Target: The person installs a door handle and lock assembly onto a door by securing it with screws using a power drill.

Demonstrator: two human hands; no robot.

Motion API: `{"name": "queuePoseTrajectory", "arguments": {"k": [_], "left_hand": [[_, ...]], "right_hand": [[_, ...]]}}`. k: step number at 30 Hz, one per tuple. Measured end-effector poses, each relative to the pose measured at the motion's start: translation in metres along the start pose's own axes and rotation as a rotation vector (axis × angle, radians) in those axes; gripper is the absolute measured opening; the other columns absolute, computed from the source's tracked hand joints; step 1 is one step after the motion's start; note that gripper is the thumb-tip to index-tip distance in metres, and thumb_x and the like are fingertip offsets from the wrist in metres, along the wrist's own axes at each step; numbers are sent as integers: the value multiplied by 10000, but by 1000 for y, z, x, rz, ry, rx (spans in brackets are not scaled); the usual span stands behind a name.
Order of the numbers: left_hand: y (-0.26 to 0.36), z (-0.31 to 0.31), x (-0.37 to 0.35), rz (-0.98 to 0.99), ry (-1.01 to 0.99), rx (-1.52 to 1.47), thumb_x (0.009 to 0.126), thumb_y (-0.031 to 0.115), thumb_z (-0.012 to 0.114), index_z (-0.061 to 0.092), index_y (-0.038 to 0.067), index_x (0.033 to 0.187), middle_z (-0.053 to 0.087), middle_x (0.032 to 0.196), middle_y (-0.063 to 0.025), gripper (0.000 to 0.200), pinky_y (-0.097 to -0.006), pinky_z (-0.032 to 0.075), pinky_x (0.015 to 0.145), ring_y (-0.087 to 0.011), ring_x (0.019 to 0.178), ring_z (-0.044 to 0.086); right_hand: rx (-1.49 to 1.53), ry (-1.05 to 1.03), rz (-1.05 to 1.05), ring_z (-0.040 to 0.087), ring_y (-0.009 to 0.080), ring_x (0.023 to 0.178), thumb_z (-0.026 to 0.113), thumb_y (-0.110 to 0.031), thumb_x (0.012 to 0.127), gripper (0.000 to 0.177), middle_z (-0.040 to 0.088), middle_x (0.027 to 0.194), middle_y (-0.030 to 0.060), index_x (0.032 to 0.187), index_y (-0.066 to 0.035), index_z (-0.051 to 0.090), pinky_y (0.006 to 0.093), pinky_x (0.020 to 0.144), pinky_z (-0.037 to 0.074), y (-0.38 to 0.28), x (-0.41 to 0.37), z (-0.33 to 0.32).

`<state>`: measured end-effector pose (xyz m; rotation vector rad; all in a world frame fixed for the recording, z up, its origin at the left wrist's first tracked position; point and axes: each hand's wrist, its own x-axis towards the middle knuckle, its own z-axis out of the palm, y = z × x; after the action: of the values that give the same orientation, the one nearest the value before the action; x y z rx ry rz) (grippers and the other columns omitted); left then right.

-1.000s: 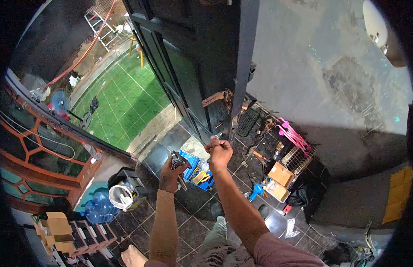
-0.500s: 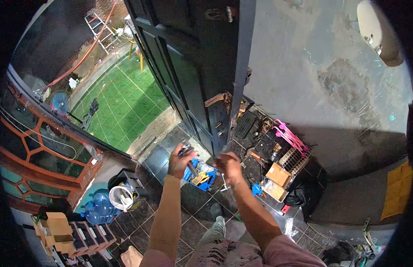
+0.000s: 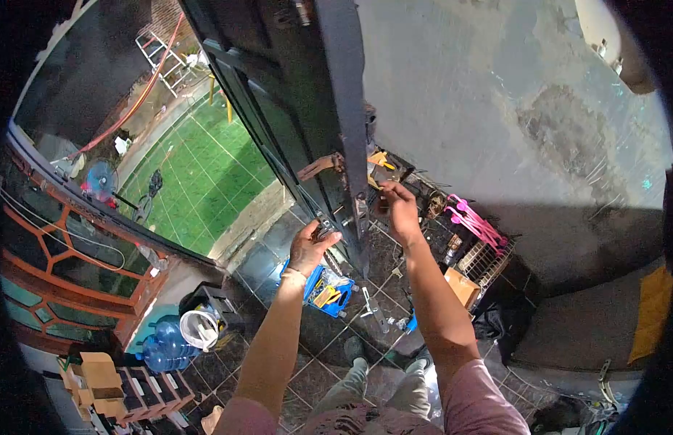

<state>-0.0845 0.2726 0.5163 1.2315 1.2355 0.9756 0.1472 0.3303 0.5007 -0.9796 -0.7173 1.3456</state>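
Observation:
A tall dark panelled door (image 3: 278,101) stands ajar in front of me, its edge toward me. On the door's left face, my left hand (image 3: 309,250) is closed around what looks like a metal door handle (image 3: 324,228) with a long plate below. My right hand (image 3: 402,212) is on the other side, close to the door's edge, with its fingers bent together. Whatever they hold, if anything, is too small to make out. A metal lock fitting (image 3: 361,205) shows on the door edge between my hands.
Below the door lies an open blue tool case (image 3: 336,303). Metal pieces (image 3: 375,310) lie on the tiles beside it. A wire basket (image 3: 489,261), a pink object (image 3: 471,223) and a cardboard box (image 3: 461,287) are by the right wall. Blue water bottles (image 3: 164,344) stand left.
My left hand has moved right and up against the door with the handle. My right hand has risen and shifted right, beyond the door edge. The view has turned slightly.

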Motion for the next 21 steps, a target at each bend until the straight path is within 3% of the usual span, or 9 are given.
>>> {"name": "queuePoseTrajectory", "arguments": {"k": [4,7,8,12,15,16,19,21], "left_hand": [[-4,6,5,41,17,68,845,214,773,664,51,1034,645,849,50,272,-216,442,739,-58,785,562],[-14,5,12,9,-6,14,855,222,762,660,60,986,585,790,72,232,-218,423,700,-55,739,517],[-17,5,11,17,-3,34,870,206,745,651,66,963,538,767,81,193,-224,408,666,-54,710,484],[-8,6,8,-52,-30,-44,894,196,719,653,62,1044,595,843,52,211,-245,480,701,-62,753,541],[-12,2,11,-42,-37,-59,894,211,720,644,60,1089,631,889,23,258,-265,508,739,-86,792,599],[-23,-3,13,-98,49,-58,897,221,716,636,61,1096,649,921,-2,268,-281,513,750,-114,815,634],[-22,-11,15,-75,-2,-56,896,233,720,627,58,1103,643,916,-9,286,-289,515,758,-137,812,645],[-20,-12,13,-43,5,-153,910,194,691,628,62,1051,620,920,-12,203,-358,551,805,-143,831,624]], "right_hand": [[104,-133,179,587,107,693,582,-238,972,209,636,857,-4,1082,-77,657,256,582,463,-23,4,22],[81,-253,115,590,102,720,606,-241,957,215,636,872,-10,1091,-80,659,234,582,452,-21,12,24],[71,-271,105,593,102,723,619,-204,944,197,636,873,-7,1081,-70,661,236,585,456,-21,13,24],[58,-335,96,610,112,736,658,-25,881,143,640,882,22,1024,-19,669,255,600,482,-14,18,21],[33,-354,32,618,124,741,640,-2,885,134,647,891,33,1014,-18,668,260,603,488,-10,17,17],[41,-353,51,626,137,749,630,5,893,103,655,906,47,988,-16,663,268,609,497,-10,18,17],[35,-340,33,629,140,753,627,4,900,73,663,902,56,963,-17,660,269,611,500,-9,17,17],[55,-338,34,618,134,748,625,8,899,67,661,889,55,949,-21,659,271,611,494,-11,15,18]]}}
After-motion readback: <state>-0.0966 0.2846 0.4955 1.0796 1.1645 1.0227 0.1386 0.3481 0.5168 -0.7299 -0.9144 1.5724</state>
